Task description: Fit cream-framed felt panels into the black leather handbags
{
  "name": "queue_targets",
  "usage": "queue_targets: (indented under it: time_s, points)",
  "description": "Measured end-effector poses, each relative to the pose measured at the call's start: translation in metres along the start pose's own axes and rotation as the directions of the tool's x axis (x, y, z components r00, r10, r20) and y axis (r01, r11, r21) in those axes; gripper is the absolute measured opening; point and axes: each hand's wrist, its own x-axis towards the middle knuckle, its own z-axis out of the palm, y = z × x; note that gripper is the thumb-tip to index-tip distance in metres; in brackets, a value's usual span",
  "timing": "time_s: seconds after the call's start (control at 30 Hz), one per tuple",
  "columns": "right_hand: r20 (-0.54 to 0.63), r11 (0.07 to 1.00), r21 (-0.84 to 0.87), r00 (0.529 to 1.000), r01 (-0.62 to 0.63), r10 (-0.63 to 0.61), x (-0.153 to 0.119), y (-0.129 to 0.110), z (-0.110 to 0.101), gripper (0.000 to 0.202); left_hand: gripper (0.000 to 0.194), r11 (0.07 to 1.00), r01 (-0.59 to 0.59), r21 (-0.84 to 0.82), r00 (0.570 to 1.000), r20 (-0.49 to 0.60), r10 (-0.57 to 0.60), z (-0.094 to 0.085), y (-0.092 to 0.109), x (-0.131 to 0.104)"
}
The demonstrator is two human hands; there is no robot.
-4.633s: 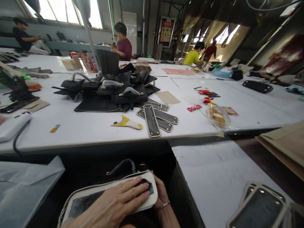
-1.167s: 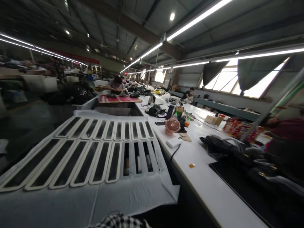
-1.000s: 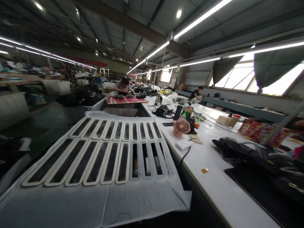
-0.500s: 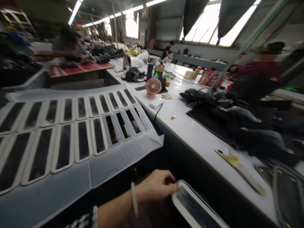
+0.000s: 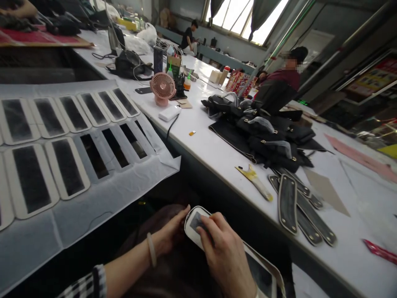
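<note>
My left hand (image 5: 174, 228) is closed on the rounded far end of a long white-edged panel (image 5: 195, 236) with a dark middle, held low over my lap. Its fingers go behind the edge and are partly hidden. My right hand (image 5: 225, 252) lies over the same panel, thumb and fingertips bunched against the dark strip near that end. The near part of the panel runs out below my right hand. To the left, several similar white-edged panels (image 5: 70, 167) lie in two rows on a pale sheet (image 5: 102, 215).
A white worktable (image 5: 223, 174) runs along the right. On it are a pink fan (image 5: 163, 87), a white box (image 5: 169, 113), a yellow-stained tool (image 5: 254, 183), dark stitched straps (image 5: 288, 203) and a heap of black bags (image 5: 263, 128). Other people sit farther back.
My right hand has come into view and onto the panel. My left hand has moved left and up with the panel's end. The view has turned right.
</note>
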Motion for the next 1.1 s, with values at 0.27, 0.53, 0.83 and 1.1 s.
queue_targets:
  time_s: [0.27,0.53,0.83,1.1]
  points:
    - [0.169,0.985,-0.125,0.976,-0.118,0.138,0.01,-0.005,0.004,0.016,0.036,0.973,-0.022,-0.228,1.0,0.006,0.023,0.017,0.01,0.0]
    - [0.184,0.979,-0.156,0.969,-0.135,0.163,0.015,-0.011,0.004,0.017,0.038,0.966,-0.018,-0.258,1.0,-0.017,0.014,0.016,0.006,-0.007]
    - [0.098,0.982,-0.091,0.98,-0.166,0.175,0.008,-0.014,0.005,0.02,0.035,0.985,-0.099,-0.144,0.995,-0.018,0.097,0.018,0.015,-0.021]
    - [0.015,0.983,0.028,0.984,-0.18,0.18,0.007,-0.01,0.007,0.025,0.036,0.99,-0.11,-0.085,0.994,0.003,0.111,0.01,0.014,-0.03]
